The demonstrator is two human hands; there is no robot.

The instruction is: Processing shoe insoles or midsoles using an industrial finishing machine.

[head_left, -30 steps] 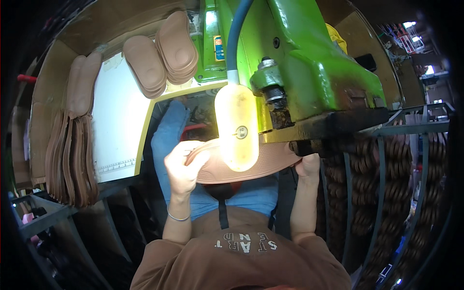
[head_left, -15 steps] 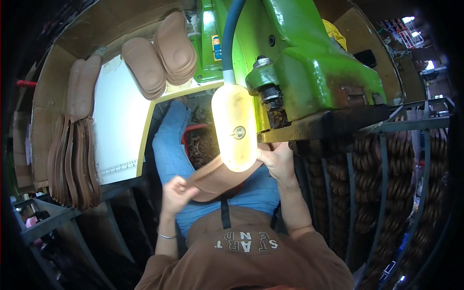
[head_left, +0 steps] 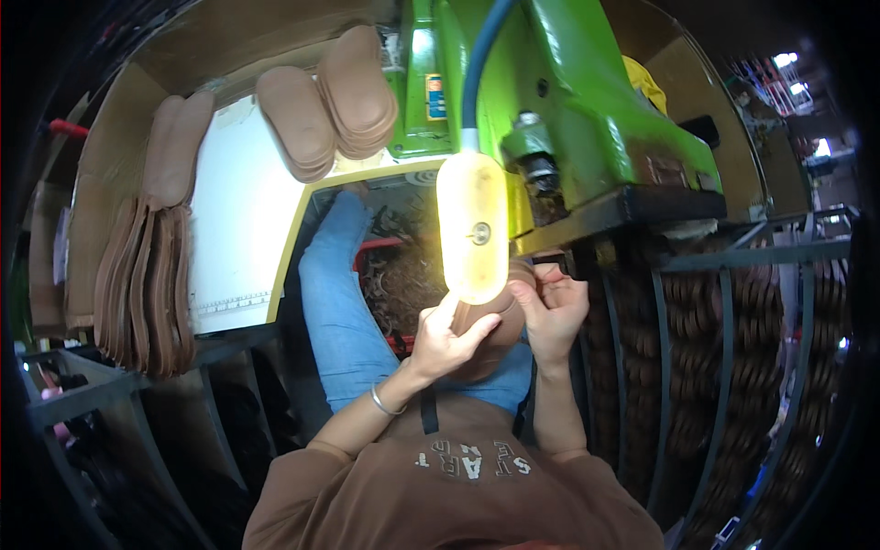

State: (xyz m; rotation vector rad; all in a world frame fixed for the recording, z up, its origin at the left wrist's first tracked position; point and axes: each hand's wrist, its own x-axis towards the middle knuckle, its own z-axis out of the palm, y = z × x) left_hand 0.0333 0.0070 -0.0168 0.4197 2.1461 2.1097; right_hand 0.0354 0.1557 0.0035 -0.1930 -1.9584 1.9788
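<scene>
A brown insole (head_left: 495, 353) is held over my lap, just below the lit lamp, which hides part of it. My left hand (head_left: 444, 345) grips its left side, thumb lying across the surface and fingers curled around the edge. At the far right end, my right hand (head_left: 555, 316) pinches the rim between thumb and fingers, close under the dark plate of the green machine (head_left: 596, 137). More than one layer seems to show at that end, but I cannot tell how many insoles are there.
The glowing lamp (head_left: 472, 229) hangs on a blue hose before the machine. Insole stacks (head_left: 298, 119) lie on the white table (head_left: 229, 220), with more insoles upright at its left edge (head_left: 142, 293). A red-rimmed bin (head_left: 394, 275) holds scraps. A metal rack (head_left: 724, 302) of brown pieces stands right.
My left hand has moved right and inward, from the insole's left end to a grip near its middle. The insole has swung from lying across my lap to a steeper angle. My right hand shifted slightly.
</scene>
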